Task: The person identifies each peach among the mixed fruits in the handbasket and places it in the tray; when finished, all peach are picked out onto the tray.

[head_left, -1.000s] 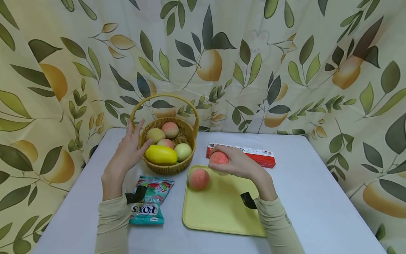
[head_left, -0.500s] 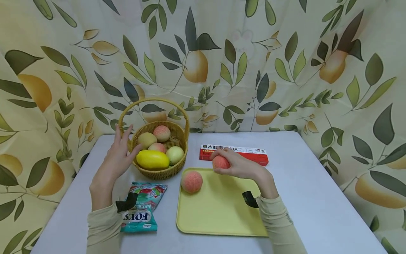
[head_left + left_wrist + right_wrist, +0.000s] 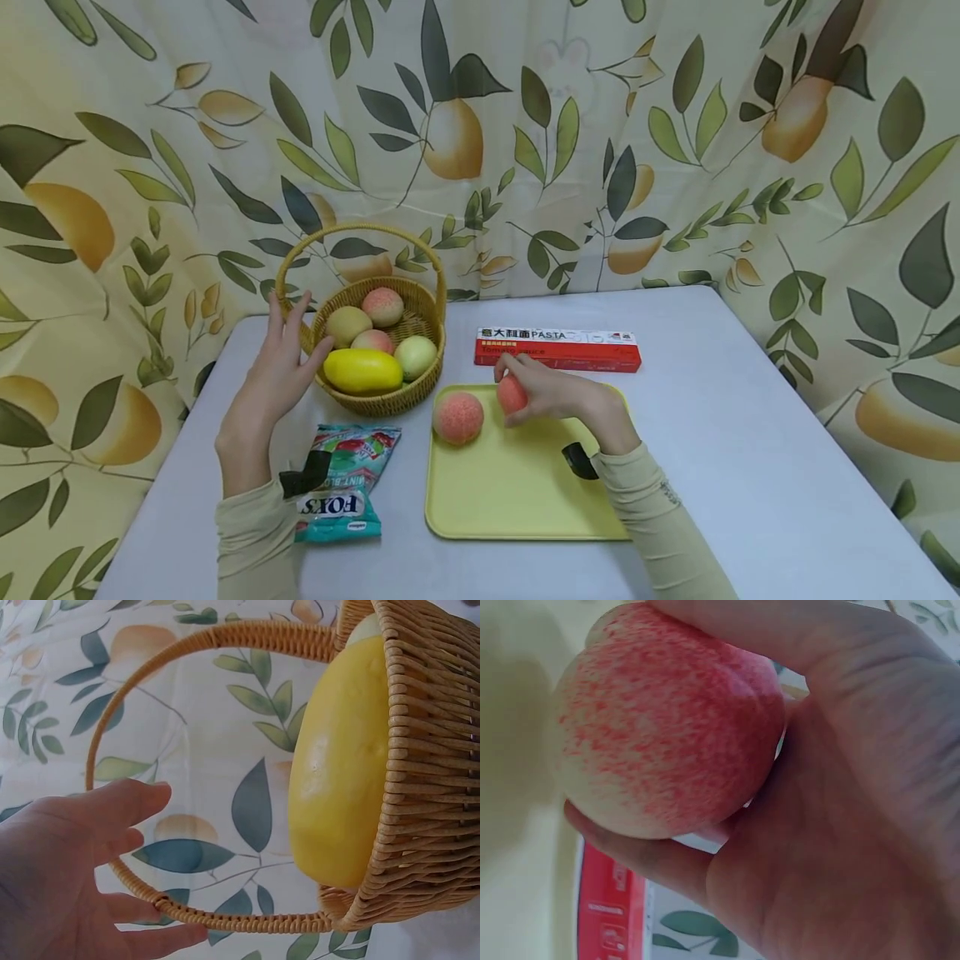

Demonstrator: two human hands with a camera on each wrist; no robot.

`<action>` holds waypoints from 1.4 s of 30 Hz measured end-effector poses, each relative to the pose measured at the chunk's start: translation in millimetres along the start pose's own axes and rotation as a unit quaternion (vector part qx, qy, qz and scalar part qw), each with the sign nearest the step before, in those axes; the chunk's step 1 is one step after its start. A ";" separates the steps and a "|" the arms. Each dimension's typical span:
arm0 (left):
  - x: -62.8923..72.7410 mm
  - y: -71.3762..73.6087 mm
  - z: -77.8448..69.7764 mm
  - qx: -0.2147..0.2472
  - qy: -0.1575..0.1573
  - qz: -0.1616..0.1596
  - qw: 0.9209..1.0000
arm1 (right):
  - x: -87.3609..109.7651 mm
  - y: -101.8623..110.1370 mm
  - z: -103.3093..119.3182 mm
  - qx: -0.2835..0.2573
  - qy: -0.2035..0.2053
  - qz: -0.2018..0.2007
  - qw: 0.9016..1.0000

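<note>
My right hand [image 3: 551,393] grips a pink peach [image 3: 667,735] between thumb and fingers, close over the upper part of the yellow tray [image 3: 517,508]. Left of it, a second peach [image 3: 458,418] rests near the tray's left edge. My left hand [image 3: 273,371] has its fingers extended beside the left side of a wicker basket [image 3: 382,406]. In the left wrist view, those fingertips lie at the basket's handle [image 3: 255,922]. Inside the basket are a long yellow fruit [image 3: 363,372], a pale green round fruit [image 3: 415,357], a tan round fruit [image 3: 348,327] and more peaches [image 3: 383,307].
Behind the tray lies a red and white pasta box [image 3: 557,350]. A teal FOX'S candy bag [image 3: 348,483] lies left of the tray, partly behind the left wrist. A leaf-patterned curtain [image 3: 480,217] hangs at the back of the white table [image 3: 750,467].
The right hand has lowered the peach from around the tray's back edge to over its surface, nearer the other peach. The left hand stays beside the basket; the head view has shifted a little.
</note>
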State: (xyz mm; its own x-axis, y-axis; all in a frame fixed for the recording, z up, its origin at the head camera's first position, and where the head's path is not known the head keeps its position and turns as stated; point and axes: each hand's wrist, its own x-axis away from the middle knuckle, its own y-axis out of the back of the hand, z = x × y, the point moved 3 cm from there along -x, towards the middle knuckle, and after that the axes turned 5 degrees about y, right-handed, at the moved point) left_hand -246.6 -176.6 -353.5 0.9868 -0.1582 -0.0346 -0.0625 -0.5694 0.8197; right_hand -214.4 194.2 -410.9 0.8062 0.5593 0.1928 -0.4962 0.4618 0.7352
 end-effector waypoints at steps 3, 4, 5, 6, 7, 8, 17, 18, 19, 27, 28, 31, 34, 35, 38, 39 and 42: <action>-0.5 3.2 -1.2 -0.004 0.000 -0.003 1.000 | -4.3 -2.9 0.2 0.019 -0.001 0.003 1.000; -1.0 4.1 -1.5 -0.004 0.000 -0.004 1.000 | -5.4 -3.2 0.2 0.028 -0.001 0.002 1.000; -1.6 4.7 -1.7 -0.002 0.000 -0.005 1.000 | -6.1 -3.4 -0.1 0.034 -0.003 0.001 0.999; -2.1 5.3 -2.0 0.000 -0.002 -0.006 1.000 | -6.7 -3.6 -0.6 0.039 -0.009 0.001 0.999; -2.5 5.7 -2.4 0.001 -0.004 -0.007 1.000 | -7.0 -3.7 -1.2 0.045 -0.012 0.001 0.999; -2.9 6.0 -2.7 0.003 -0.005 -0.007 1.000 | -7.4 -3.9 -1.8 0.048 -0.015 0.002 0.999; -3.9 7.2 -4.7 0.005 0.000 -0.001 1.000 | -6.9 -5.8 -2.5 0.059 -0.046 0.009 0.997; -3.9 7.0 -4.9 0.004 0.001 0.000 1.000 | -6.2 -5.9 -1.7 0.056 -0.052 0.009 0.997; -3.9 6.7 -4.6 0.003 0.003 0.002 1.000 | -5.6 -6.3 -0.8 0.052 -0.058 0.010 0.997; -2.0 5.8 -2.4 -0.004 0.017 0.009 1.000 | -0.5 -10.4 7.1 0.044 -0.084 0.034 0.995; -2.0 5.6 -2.3 -0.004 0.018 0.009 1.000 | 0.0 -10.4 7.8 0.046 -0.086 0.039 0.995; -2.1 4.9 -1.6 -0.002 0.020 0.009 1.000 | 0.1 -11.2 7.8 0.051 -0.085 0.050 0.994; -2.0 3.7 0.5 0.000 0.021 0.011 1.000 | 0.6 -12.5 7.7 0.046 -0.087 0.056 0.994; -1.6 3.5 1.0 0.001 0.022 0.011 1.000 | 1.0 -13.0 7.4 0.043 -0.090 0.058 0.993; -1.0 2.8 2.3 0.004 0.024 0.012 1.000 | 1.8 -14.1 7.1 0.037 -0.097 0.062 0.993; -0.6 2.9 2.3 0.004 0.024 0.012 1.000 | 1.9 -14.4 7.0 0.037 -0.098 0.064 0.992; -1.6 3.6 3.7 0.020 0.012 0.009 1.000 | 1.7 -14.5 6.8 0.045 -0.097 0.067 0.992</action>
State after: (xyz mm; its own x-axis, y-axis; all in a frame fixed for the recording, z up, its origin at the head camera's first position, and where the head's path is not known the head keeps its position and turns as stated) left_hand -249.0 -181.4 -352.6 0.9887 -0.1497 -0.0070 -0.0849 -0.5979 0.7970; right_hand -203.7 183.8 -416.8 0.7855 0.4653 0.4081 -0.5800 0.3233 0.7477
